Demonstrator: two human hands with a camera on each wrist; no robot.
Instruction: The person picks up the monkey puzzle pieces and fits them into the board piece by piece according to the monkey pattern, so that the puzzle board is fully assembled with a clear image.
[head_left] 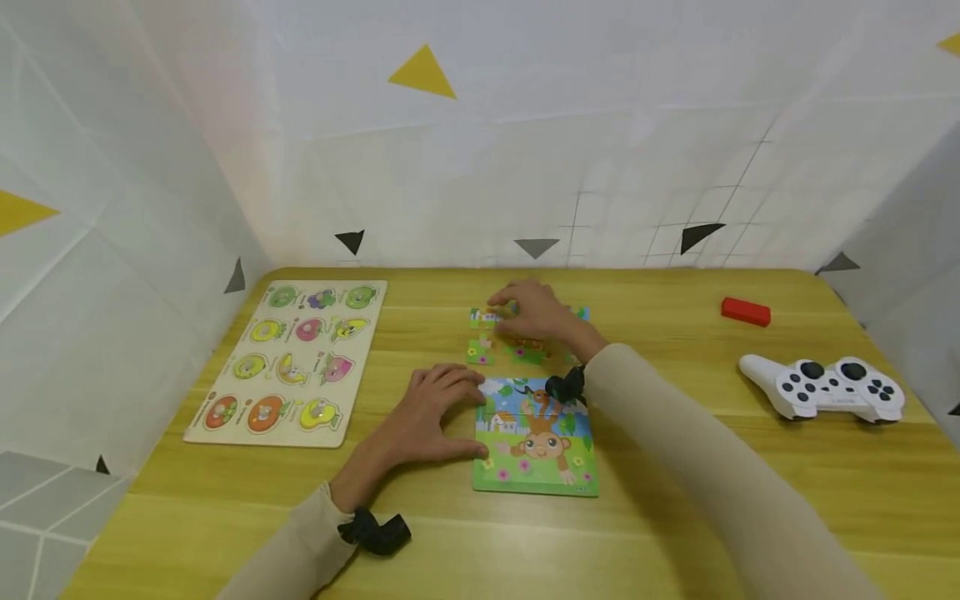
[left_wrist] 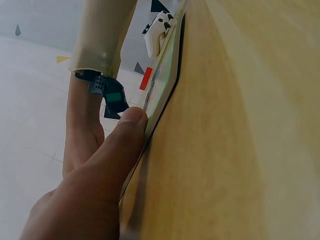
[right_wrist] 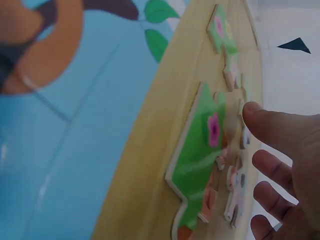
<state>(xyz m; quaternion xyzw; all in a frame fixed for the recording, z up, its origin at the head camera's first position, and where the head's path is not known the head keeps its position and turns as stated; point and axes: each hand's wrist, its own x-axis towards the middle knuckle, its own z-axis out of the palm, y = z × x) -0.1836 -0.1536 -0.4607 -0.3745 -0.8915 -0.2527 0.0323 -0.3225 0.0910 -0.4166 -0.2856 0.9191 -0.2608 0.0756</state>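
Observation:
A puzzle board with a monkey picture lies in front of me on the wooden table. My left hand rests at its left side, fingers spread, with the thumb right at the board's edge. Beyond the board are loose puzzle pieces, among them a green piece with a pink flower and a piece at the left. Over these pieces reaches my right hand, thumb and fingers apart and loosely bent in the right wrist view. Its palm covers several pieces in the head view.
To the left lies a wooden fruit peg board. A white game controller sits at the right, with a red block behind it. White sheeting hangs behind the table. Both wrists carry black cameras.

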